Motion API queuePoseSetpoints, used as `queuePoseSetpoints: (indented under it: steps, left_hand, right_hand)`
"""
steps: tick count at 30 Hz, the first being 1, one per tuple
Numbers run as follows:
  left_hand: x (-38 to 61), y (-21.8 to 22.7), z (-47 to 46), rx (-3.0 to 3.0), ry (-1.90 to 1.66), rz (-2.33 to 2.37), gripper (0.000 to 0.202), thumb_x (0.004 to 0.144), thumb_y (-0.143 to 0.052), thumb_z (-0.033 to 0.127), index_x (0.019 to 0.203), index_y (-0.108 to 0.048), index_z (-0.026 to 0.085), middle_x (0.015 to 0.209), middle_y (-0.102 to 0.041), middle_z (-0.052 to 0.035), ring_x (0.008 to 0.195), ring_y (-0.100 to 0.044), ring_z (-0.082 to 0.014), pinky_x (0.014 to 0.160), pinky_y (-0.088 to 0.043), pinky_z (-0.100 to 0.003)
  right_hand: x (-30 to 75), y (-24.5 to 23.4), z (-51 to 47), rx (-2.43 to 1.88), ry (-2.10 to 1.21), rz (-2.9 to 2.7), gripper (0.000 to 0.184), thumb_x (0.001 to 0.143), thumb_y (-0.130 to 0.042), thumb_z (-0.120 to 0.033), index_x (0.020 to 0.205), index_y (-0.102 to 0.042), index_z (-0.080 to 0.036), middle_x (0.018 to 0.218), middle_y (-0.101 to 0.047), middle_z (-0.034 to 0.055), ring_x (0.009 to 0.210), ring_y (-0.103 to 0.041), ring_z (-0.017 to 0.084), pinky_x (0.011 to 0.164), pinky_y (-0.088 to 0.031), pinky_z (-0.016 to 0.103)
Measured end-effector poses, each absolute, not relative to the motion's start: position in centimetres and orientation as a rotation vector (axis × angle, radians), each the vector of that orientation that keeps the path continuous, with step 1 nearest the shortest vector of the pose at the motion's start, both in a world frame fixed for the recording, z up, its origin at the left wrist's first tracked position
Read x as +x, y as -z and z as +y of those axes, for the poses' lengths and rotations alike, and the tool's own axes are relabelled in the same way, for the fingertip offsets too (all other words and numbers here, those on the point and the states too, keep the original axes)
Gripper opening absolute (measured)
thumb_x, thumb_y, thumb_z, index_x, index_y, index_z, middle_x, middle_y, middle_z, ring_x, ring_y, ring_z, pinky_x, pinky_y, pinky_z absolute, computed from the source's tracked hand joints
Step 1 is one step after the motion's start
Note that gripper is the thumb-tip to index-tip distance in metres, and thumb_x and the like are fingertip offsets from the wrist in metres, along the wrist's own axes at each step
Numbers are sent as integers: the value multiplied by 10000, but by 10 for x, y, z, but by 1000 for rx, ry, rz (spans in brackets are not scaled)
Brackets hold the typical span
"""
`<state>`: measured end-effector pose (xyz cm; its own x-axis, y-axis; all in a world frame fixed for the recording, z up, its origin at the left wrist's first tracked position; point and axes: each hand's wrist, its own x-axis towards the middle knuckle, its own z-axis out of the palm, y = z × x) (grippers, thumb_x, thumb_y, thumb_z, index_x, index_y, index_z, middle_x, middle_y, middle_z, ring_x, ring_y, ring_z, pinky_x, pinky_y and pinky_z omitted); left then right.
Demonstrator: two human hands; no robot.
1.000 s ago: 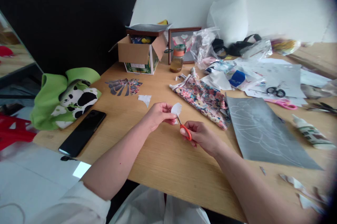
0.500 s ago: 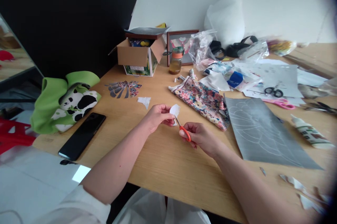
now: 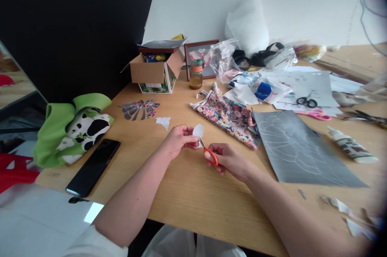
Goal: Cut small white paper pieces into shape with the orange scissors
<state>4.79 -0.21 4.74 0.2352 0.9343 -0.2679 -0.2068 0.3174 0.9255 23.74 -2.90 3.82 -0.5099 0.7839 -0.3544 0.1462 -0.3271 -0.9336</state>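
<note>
My left hand point(image 3: 178, 141) pinches a small white cut-out piece point(image 3: 198, 131) just above the wooden table point(image 3: 187, 184). My right hand point(image 3: 231, 159) is closed round small orange-handled scissors point(image 3: 209, 153), whose blades reach up to the edge of the white piece. Both hands hover over the middle of the table, close together. A white scrap point(image 3: 163, 122) lies just beyond my left hand.
A black phone point(image 3: 93, 166) and a green panda bag point(image 3: 72, 128) lie at the left. Floral fabric point(image 3: 225, 118), a grey sheet with drawn lines point(image 3: 298, 150), a glue bottle point(image 3: 347, 148), pink scissors point(image 3: 314, 115), a cardboard box point(image 3: 154, 71) and a jar point(image 3: 196, 74) lie beyond.
The view has shifted slightly, so things sit a little lower and to the left. My hands keep the same grip on the white piece and the scissors.
</note>
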Motion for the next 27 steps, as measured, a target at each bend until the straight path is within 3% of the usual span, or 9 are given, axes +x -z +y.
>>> queuePoseSetpoints:
  steps: [15, 27]
  left_hand:
    - [49, -46, -2, 882, -959, 1009, 317, 577, -793, 111, 827, -600, 91, 631, -667, -27, 493, -596, -95, 513, -504, -225]
    - [50, -46, -2, 887, -966, 1012, 278, 605, -767, 79, 828, -601, 85, 626, -663, -28, 492, -592, -96, 521, -504, -232]
  right_hand:
    - [237, -37, -29, -1203, -1862, -1469, 512, 613, -780, -609, 705, -540, -166, 633, -557, -16, 440, -419, 59, 394, -341, 190]
    - [238, -33, -28, -1191, -1853, -1501, 490, 657, -759, -595, 704, -521, -169, 628, -537, -27, 427, -404, 51, 388, -283, 183]
